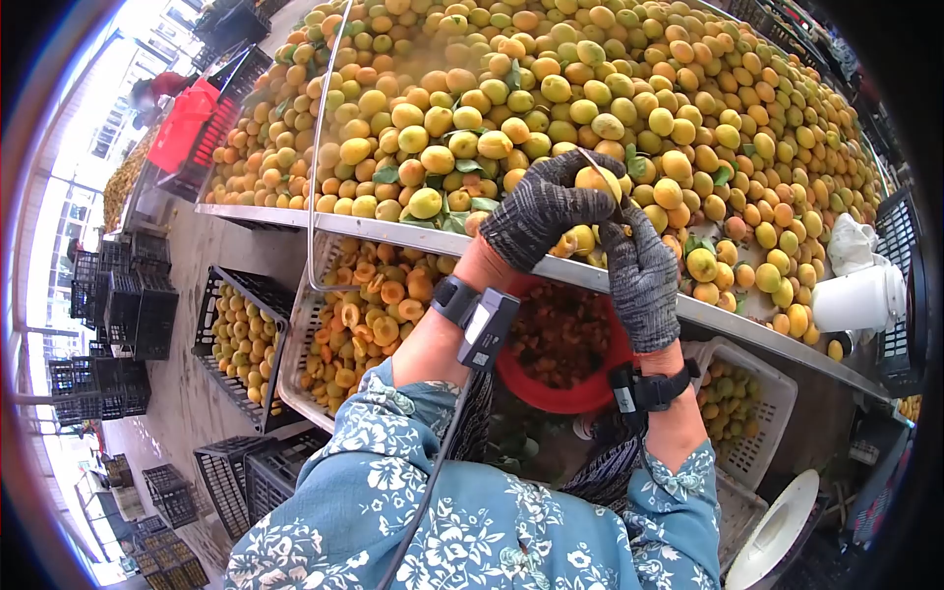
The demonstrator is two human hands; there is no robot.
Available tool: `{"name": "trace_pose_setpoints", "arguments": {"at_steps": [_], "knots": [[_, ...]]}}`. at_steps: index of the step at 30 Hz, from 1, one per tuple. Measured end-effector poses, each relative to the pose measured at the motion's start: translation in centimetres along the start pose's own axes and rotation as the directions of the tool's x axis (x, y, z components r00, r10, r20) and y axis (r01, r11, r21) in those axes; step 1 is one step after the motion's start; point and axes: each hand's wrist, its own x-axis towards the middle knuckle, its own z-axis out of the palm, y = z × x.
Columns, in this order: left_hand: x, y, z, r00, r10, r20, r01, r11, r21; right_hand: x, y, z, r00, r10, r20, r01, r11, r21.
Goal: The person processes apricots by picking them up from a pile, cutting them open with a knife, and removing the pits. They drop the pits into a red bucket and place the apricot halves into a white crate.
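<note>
My left hand (543, 208), in a dark grey knitted glove, holds a yellow apricot (598, 184) above the front edge of a metal table (580, 272). A thin blade lies against the fruit's upper side. My right hand (641, 273), gloved alike, is closed just below and to the right of the fruit, fingertips pinched near its underside; what they grip is mostly hidden. A large heap of whole apricots (678, 128) with some green leaves covers the table behind both hands.
Below the table edge stand a red basin (560, 398) with dark brown pieces, a crate of halved apricots (379, 305) at its left and a white crate (777, 413) at its right. Black crates (138, 315) are stacked at left. A white bucket (857, 298) is at right.
</note>
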Motion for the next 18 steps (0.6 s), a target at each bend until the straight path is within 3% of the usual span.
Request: {"name": "trace_pose_setpoints", "arguments": {"at_steps": [1,2,3,4,5,6,7,8,9,10,12,13,15,17,18], "knots": [[0.0,-0.5,0.4,0.999,-0.01,-0.051,0.004,0.993,-0.117,0.0,-0.2,0.3,0.998,0.047,-0.042,-0.041,0.99,0.136],[0.2,-1.3,1.2,0.968,0.246,-0.051,-0.227,0.944,0.239,0.1,-0.3,0.3,0.997,0.052,-0.063,-0.046,0.994,0.095],[0.2,-1.7,1.2,0.968,0.245,-0.051,-0.227,0.944,0.238,0.2,-0.1,0.2,0.997,0.053,-0.063,-0.047,0.994,0.094],[0.3,-1.6,1.4,0.92,0.393,-0.004,-0.311,0.736,0.602,0.3,0.2,0.0,0.996,0.075,-0.057,-0.071,0.995,0.068],[0.4,-1.7,1.7,0.86,0.501,0.098,-0.328,0.395,0.858,0.4,0.4,-0.3,0.994,0.097,-0.05,-0.095,0.995,0.041],[0.5,-2.0,1.8,0.86,0.501,0.097,-0.328,0.396,0.857,0.4,0.2,-0.4,0.991,0.131,-0.037,-0.131,0.991,0.0],[0.6,-2.5,1.9,0.936,0.322,-0.141,-0.238,0.875,0.422,0.4,0.4,-0.3,0.99,0.133,-0.037,-0.134,0.991,-0.001],[0.6,-3.0,2.0,0.975,0.027,-0.22,-0.073,0.977,-0.201,0.4,0.5,-0.2,0.99,0.137,-0.037,-0.138,0.99,-0.016],[0.6,-3.4,1.9,0.96,-0.258,-0.108,0.093,0.659,-0.746,0.4,0.7,-0.1,0.989,0.141,-0.036,-0.142,0.989,-0.032],[0.4,-3.5,1.9,0.966,-0.223,-0.13,0.074,0.722,-0.688,0.5,0.9,0.0,0.989,0.142,-0.035,-0.144,0.989,-0.032],[0.9,-4.7,1.3,0.961,-0.237,-0.143,0.075,0.72,-0.69,0.5,1.1,0.2,0.997,0.067,-0.03,-0.073,0.963,-0.261],[1.1,-5.3,1.0,0.956,-0.248,-0.156,0.073,0.717,-0.693,0.6,0.3,0.2,0.997,0.069,-0.031,-0.074,0.963,-0.26],[1.1,-5.9,0.6,0.964,-0.215,-0.158,0.062,0.757,-0.651,0.7,-1.8,0.1,0.981,0.188,0.049,-0.116,0.771,-0.626],[0.9,-5.8,0.6,0.97,-0.181,-0.162,0.047,0.793,-0.607,0.6,-1.2,0.5,0.984,0.17,0.045,-0.101,0.757,-0.645],[0.8,-5.9,0.8,0.958,-0.126,-0.259,0.0,0.901,-0.434,0.6,-1.0,0.6,0.986,0.158,0.049,-0.086,0.743,-0.663]]}}
